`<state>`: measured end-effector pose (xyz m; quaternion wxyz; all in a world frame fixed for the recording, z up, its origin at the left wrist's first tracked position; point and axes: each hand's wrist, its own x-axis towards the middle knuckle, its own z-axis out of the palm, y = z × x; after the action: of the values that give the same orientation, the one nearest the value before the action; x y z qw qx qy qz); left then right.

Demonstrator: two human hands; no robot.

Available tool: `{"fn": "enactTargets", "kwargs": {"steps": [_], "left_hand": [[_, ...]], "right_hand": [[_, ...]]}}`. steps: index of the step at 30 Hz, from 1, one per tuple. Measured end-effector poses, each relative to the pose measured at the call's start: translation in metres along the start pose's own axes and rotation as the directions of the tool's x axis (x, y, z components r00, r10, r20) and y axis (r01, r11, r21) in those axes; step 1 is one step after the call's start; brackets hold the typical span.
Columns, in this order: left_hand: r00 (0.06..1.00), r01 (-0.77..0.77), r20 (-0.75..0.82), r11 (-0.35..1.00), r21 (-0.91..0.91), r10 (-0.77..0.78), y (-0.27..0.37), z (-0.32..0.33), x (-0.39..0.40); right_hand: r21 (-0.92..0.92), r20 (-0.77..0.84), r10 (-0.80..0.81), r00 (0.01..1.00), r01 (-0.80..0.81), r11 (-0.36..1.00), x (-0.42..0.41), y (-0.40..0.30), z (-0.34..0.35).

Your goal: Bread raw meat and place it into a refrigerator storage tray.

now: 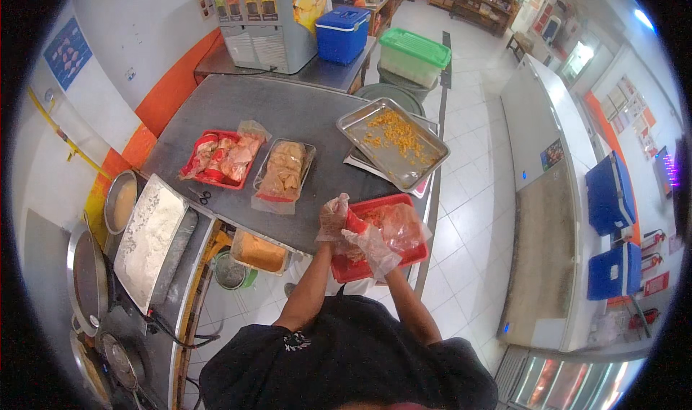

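Note:
Both my hands wear clear plastic gloves and meet over the left side of a red tray (419, 256). My right hand (377, 252) grips a red piece (355, 223), which looks like the red part of a plastic bag. Against its left side, my left hand (333, 218) has its fingers raised; its grip is unclear. Inside the tray, a clear plastic bag (403, 226) lies over pinkish, raw-looking food, partly hidden by my hands. Further left on the table are a clear tray (311, 158) with bagged pale food (285, 164) and another red tray (233, 180) of bagged raw meat (219, 156).
A metal tray (397, 164) with orange crumbs rests at the table's right edge. Black scissors (204, 196) lie at the left edge. A pan of white flour (151, 237) and a container of orange-brown powder (261, 250) stand at left. A chest freezer (540, 193) lines the right.

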<state>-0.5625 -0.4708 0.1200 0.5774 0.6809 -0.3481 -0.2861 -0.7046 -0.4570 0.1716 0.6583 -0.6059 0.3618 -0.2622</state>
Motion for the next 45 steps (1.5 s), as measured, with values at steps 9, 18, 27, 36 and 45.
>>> {"fn": "enactTargets", "kwargs": {"steps": [9, 18, 27, 36, 45], "left_hand": [[0.914, 0.246, 0.391, 0.915, -0.320, -0.109, 0.014, -0.045, -0.001], [0.818, -0.174, 0.560, 0.984, 0.026, 0.129, 0.011, -0.058, -0.018], [0.779, 0.623, 0.370, 0.692, -0.366, -0.506, 0.098, -0.041, -0.018], [0.863, 0.479, 0.280, 0.508, -0.716, -0.420, 0.046, -0.028, 0.021], [0.913, 0.384, 0.331, 0.781, -0.493, -0.240, 0.072, -0.032, -0.011]], "right_hand": [[-0.329, -0.107, -0.135, 0.985, 0.093, 0.940, 0.007, -0.005, 0.011], [0.325, -0.125, -0.088, 0.988, 0.124, 0.937, 0.006, -0.002, 0.010], [-0.572, -0.068, -0.414, 0.908, 0.305, 0.761, 0.001, 0.002, 0.006], [-0.914, -0.082, -0.415, 0.906, 0.098, 0.393, -0.036, -0.062, 0.033], [0.211, -0.462, -0.072, 0.884, 0.189, 0.959, -0.037, -0.020, 0.018]]}}
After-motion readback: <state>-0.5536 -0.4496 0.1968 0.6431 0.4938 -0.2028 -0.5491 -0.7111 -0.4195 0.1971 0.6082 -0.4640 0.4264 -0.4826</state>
